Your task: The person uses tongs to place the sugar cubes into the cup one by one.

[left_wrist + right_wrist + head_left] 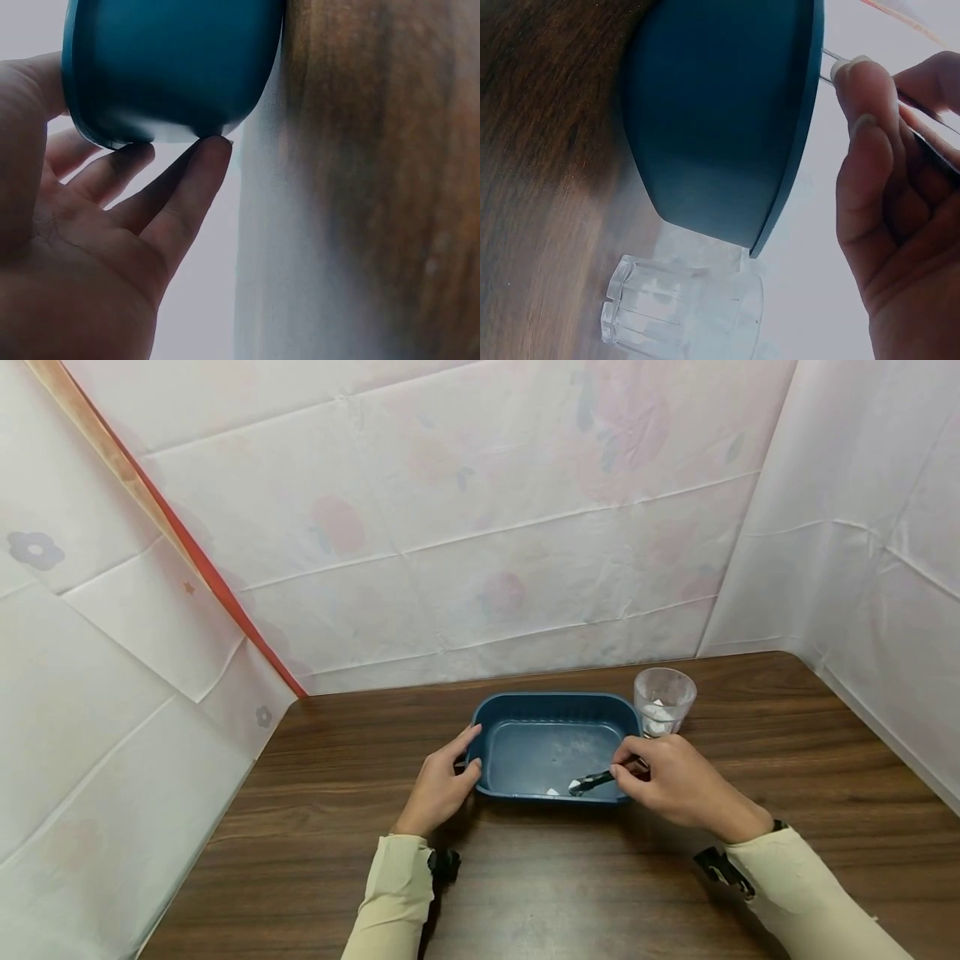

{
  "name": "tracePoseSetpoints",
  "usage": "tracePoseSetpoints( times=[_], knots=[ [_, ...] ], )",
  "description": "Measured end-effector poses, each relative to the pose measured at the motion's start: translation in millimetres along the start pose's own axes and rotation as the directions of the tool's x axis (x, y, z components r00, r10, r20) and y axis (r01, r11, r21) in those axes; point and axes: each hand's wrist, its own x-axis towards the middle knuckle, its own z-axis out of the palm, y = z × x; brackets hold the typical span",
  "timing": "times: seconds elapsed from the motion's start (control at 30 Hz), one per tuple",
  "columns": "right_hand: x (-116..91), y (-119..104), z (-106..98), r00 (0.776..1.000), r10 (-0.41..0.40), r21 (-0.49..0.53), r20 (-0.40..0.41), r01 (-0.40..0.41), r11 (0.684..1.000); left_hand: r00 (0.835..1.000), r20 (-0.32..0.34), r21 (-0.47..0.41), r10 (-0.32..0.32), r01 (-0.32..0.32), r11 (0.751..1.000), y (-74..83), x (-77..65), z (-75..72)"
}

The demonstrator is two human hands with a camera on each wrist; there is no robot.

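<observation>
A blue rectangular plastic basin (525, 752) sits on the table. My left hand (442, 781) holds its left end, with fingers against the outer wall (172, 67) and the thumb at the rim. Over the basin's right end, my right hand (671, 777) pinches slim tongs (596, 781). Their dark tips reach down into the basin around a small white piece (575, 786). Another white piece (552, 792) lies beside it, near the front wall. In the right wrist view, the tongs' thin metal arms (831, 66) show between thumb and fingers; their tips are hidden behind the basin.
A clear drinking glass (665, 693) with several white pieces (657, 718) stands just beyond the basin's back right corner, close to my right hand. The brown wooden table (525, 877) meets sheet-covered walls (450, 568) at the back and sides.
</observation>
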Motion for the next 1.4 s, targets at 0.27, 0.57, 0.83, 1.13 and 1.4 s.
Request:
tracePoseSetpoints(
  times=[0.27,0.57,0.83,1.13,1.4],
  knots=[
    [-0.9,1.3,1.6,0.998,-0.024,-0.026,-0.064,0.022,0.999,1.0,0.01,0.002,-0.026,0.026,1.0,-2.8,0.4,1.1],
    [-0.7,2.8,2.6,0.99,-0.055,-0.038,-0.131,0.051,0.998,0.999,0.011,-0.002,-0.033,0.033,0.999,-3.0,0.0,0.9],
    [-2.1,2.5,4.0,0.991,-0.038,-0.021,-0.131,0.036,0.999,0.999,-0.001,0.006,-0.039,0.039,0.999,-3.6,-1.8,1.7],
    [0.3,-0.3,1.8,0.988,-0.015,0.0,-0.152,0.015,1.0,0.997,-0.008,-0.01,-0.073,0.073,0.997,-3.3,0.2,0.5],
    [0.6,-1.3,0.0,0.976,0.002,-0.018,-0.217,-0.006,1.0,0.996,-0.006,-0.023,-0.09,0.09,0.996,-2.1,2.0,1.2]
  ],
)
